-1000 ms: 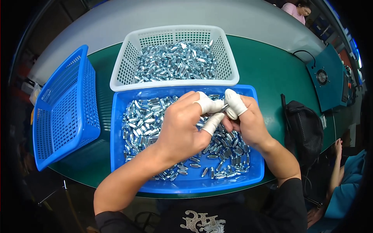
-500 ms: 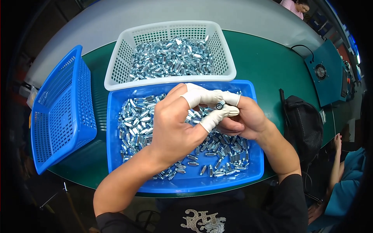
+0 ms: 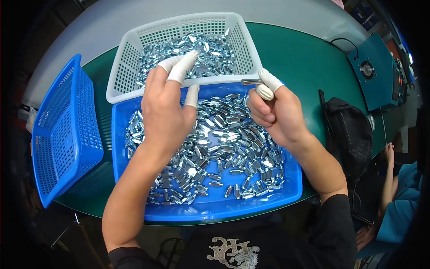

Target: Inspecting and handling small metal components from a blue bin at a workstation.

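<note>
While both hands hang over the blue tray, the scene reads from the left of the frame to the right:

Far left: an empty blue basket [image 3: 62,134] stands tilted on the green surface [image 3: 300,58].

Upper centre: a white basket [image 3: 130,71] holds a heap of shiny metal parts.

Left hand [image 3: 168,112]: half a second ago it was pressed against the right hand over one part; now it has lifted away toward the white basket. Its grip is spread open and holds nothing, with the white-capped fingertips [image 3: 183,67] over the basket's near rim.

Centre: the blue tray [image 3: 215,210] is filled with loose metal parts [image 3: 224,148].

Right hand [image 3: 275,116]: its grip is closed, pinching a small metal pin [image 3: 251,81] between capped thumb and forefinger, just above the tray's far edge.

Change: the hands have parted, so the shared handling of that piece looks finished.

Right edge: a black bag [image 3: 349,134] lies on the surface.
</note>
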`<state>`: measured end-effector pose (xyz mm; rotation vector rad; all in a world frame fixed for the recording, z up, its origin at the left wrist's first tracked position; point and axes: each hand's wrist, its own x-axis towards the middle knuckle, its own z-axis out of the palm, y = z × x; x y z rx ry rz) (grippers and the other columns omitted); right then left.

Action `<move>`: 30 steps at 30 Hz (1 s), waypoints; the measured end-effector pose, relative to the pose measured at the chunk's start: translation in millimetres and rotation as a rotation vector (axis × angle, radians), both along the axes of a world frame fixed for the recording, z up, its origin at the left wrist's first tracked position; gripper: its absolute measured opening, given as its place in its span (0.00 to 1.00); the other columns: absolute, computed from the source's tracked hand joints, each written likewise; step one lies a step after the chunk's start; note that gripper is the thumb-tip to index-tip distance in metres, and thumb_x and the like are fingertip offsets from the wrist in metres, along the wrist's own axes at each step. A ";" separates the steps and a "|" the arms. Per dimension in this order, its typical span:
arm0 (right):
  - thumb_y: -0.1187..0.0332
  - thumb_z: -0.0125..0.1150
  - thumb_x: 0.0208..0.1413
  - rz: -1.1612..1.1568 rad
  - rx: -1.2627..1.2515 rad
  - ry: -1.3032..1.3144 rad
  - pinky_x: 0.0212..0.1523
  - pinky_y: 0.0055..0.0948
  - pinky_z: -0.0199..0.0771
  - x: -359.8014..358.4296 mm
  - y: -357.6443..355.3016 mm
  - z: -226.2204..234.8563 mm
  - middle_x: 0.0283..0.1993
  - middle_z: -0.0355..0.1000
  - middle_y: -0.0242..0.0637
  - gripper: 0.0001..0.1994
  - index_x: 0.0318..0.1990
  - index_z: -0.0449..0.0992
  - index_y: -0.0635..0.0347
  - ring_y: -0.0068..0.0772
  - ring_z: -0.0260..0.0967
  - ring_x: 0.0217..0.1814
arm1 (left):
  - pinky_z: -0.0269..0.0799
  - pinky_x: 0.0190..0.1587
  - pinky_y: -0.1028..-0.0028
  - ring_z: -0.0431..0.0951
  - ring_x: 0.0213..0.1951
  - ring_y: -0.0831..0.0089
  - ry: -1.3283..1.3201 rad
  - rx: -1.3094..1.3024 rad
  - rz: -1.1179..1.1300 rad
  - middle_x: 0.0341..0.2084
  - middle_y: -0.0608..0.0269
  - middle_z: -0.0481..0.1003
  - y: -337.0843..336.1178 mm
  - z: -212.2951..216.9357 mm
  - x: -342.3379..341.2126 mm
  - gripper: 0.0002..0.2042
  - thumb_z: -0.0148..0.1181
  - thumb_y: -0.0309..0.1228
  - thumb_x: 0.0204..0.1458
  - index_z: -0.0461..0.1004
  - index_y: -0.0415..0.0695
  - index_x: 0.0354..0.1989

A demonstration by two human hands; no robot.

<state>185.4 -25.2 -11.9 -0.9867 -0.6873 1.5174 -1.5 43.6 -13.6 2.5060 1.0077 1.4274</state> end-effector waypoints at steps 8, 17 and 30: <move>0.57 0.40 0.63 -0.066 0.044 -0.078 0.12 0.19 0.45 -0.7 -6.1 -0.7 0.11 0.54 0.27 0.22 0.17 0.60 0.55 0.16 0.43 0.10 | 0.66 0.33 0.68 0.68 0.30 0.65 0.537 -0.202 -0.409 0.26 0.63 0.71 -43.9 -15.9 8.5 0.11 0.67 0.25 0.33 0.78 0.42 0.30; 0.56 0.41 0.63 -0.097 0.104 -0.154 0.13 0.17 0.46 -3.4 -5.7 -2.1 0.12 0.58 0.28 0.20 0.23 0.66 0.58 0.14 0.46 0.11 | 0.67 0.33 0.69 0.71 0.31 0.66 0.459 -0.330 -0.438 0.29 0.60 0.74 -38.3 -8.9 8.1 0.10 0.64 0.22 0.38 0.77 0.41 0.32; 0.61 0.41 0.63 -0.137 0.344 -0.465 0.16 0.15 0.49 -3.1 -18.3 1.3 0.14 0.64 0.29 0.16 0.28 0.68 0.60 0.12 0.51 0.14 | 0.69 0.41 0.77 0.74 0.36 0.73 -0.118 -0.593 -0.389 0.35 0.56 0.74 -38.4 14.0 5.3 0.10 0.59 0.16 0.46 0.73 0.35 0.39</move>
